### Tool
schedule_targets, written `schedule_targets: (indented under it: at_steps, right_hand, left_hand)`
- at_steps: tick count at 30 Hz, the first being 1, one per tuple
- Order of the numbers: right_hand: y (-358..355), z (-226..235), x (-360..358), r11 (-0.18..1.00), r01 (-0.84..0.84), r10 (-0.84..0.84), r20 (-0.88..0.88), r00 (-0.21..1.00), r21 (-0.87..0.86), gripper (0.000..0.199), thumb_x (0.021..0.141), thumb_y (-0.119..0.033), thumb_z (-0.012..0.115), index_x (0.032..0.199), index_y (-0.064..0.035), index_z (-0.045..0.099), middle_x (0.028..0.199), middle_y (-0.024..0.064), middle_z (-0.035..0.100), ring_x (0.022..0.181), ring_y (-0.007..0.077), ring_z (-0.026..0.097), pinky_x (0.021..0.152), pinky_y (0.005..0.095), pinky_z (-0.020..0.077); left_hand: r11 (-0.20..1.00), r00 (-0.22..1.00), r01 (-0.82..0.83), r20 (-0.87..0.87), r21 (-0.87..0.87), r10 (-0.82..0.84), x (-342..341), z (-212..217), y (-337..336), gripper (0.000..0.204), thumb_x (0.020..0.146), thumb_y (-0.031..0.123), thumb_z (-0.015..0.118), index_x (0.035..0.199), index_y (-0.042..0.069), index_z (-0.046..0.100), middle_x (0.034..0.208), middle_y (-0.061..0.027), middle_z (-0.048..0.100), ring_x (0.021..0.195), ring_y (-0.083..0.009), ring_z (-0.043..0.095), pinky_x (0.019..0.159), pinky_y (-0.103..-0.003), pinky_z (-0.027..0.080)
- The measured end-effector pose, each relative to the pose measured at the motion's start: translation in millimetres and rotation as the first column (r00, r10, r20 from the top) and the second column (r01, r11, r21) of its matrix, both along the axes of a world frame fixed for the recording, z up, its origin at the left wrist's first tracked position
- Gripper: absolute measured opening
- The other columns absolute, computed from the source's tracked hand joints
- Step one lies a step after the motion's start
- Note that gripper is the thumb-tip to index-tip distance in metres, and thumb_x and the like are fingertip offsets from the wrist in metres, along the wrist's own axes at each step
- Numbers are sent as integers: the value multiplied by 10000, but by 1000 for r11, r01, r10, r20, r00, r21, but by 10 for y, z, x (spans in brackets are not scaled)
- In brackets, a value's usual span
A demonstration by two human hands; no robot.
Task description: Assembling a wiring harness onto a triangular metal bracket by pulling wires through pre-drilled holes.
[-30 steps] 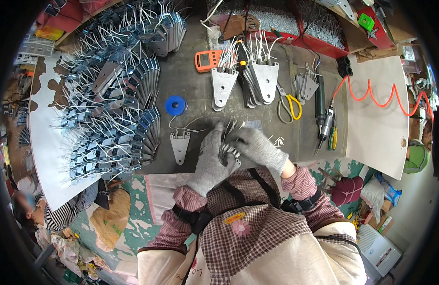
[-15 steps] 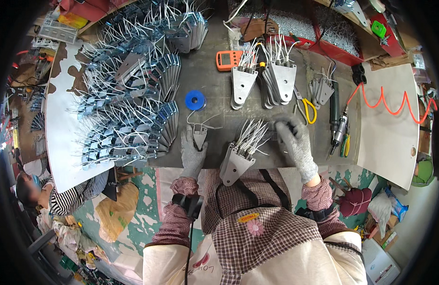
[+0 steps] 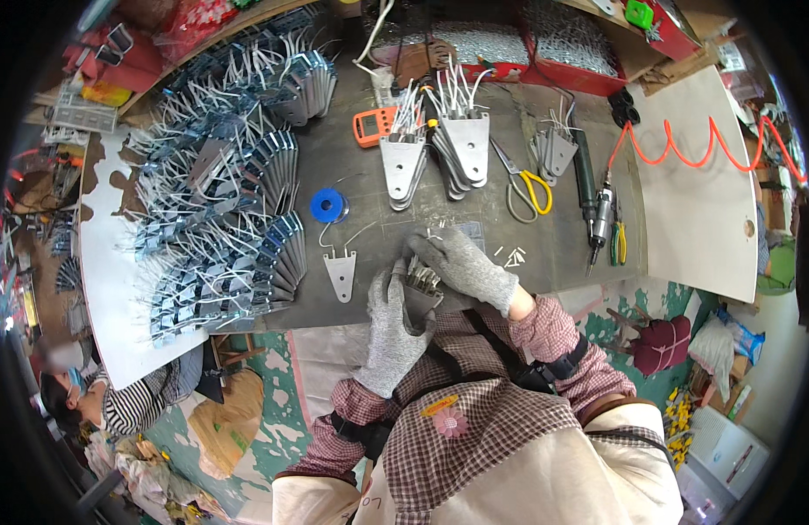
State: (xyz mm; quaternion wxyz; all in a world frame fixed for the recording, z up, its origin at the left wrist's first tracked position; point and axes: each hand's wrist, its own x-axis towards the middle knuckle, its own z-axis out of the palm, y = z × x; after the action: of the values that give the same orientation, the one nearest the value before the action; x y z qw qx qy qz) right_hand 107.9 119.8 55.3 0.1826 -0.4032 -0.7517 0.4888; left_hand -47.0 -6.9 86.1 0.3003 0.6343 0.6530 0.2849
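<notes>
My left hand [image 3: 388, 337], in a grey glove, grips a stack of grey metal plates [image 3: 422, 302] at the table's front edge. My right hand [image 3: 464, 267], also gloved, reaches across the top of that stack with its fingers closed around the white wires [image 3: 435, 234], mostly hidden by the glove. To the left of my hands a single tapered metal plate [image 3: 340, 278] lies flat, two thin wires rising from it. Just behind it is a blue spool [image 3: 329, 206]. Small white pieces [image 3: 512, 257] lie scattered right of my right hand.
Rows of wired plates [image 3: 220, 254] fill the left side. Further back are two upright plate stacks [image 3: 402, 171], an orange meter [image 3: 373, 128] and yellow-handled scissors [image 3: 528, 192]. On the right lie a power screwdriver [image 3: 602, 223] with a coiled red hose [image 3: 675, 157] and pliers [image 3: 619, 241].
My left hand has let go of the single plate, now lying on the table, and has taken hold of the plate stack. My right hand has moved left onto the stack's wires.
</notes>
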Motion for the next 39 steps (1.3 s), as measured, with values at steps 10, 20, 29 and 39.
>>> schedule_targets:
  at_steps: [10, 20, 29, 39]
  right_hand:
    - [527, 270, 245, 863, 304, -325, -18, 945, 404, 173, 998, -63, 548, 1107, 31, 644, 917, 218, 663, 808, 386, 663, 697, 446, 537]
    - [-136, -497, 1615, 928, 292, -370, 660, 654, 231, 215, 934, -176, 658, 1121, -71, 642, 1065, 205, 681, 993, 418, 683, 813, 539, 543]
    - [-215, -980, 1579, 933, 209, -357, 708, 609, 291, 210, 918, -88, 602, 1121, -35, 618, 1005, 241, 689, 965, 428, 691, 830, 532, 557]
    - [-203, 140, 945, 866, 490, -486, 61, 872, -99, 195, 949, -106, 699, 1124, -20, 705, 965, 157, 715, 903, 241, 704, 818, 340, 556]
  left_hand:
    - [990, 972, 57, 233, -126, -26, -10, -110, 5, 885, 822, -39, 734, 1591, -16, 297, 1604, -225, 297, 1480, -373, 393, 1232, -422, 363]
    - [979, 985, 170, -7, -117, -172, 50, 292, 465, 531, 916, 159, 759, 1411, 86, 580, 1182, -148, 735, 1014, -364, 734, 879, -440, 595]
    - [897, 787, 173, 604, -408, 123, 240, 93, 985, 354, 1016, 107, 681, 1349, -2, 634, 919, -44, 704, 739, -76, 655, 625, -243, 522]
    - [895, 862, 162, 502, -415, 76, 176, 26, 914, 288, 1017, 109, 669, 1278, -10, 694, 971, -90, 757, 770, -107, 669, 676, -279, 532]
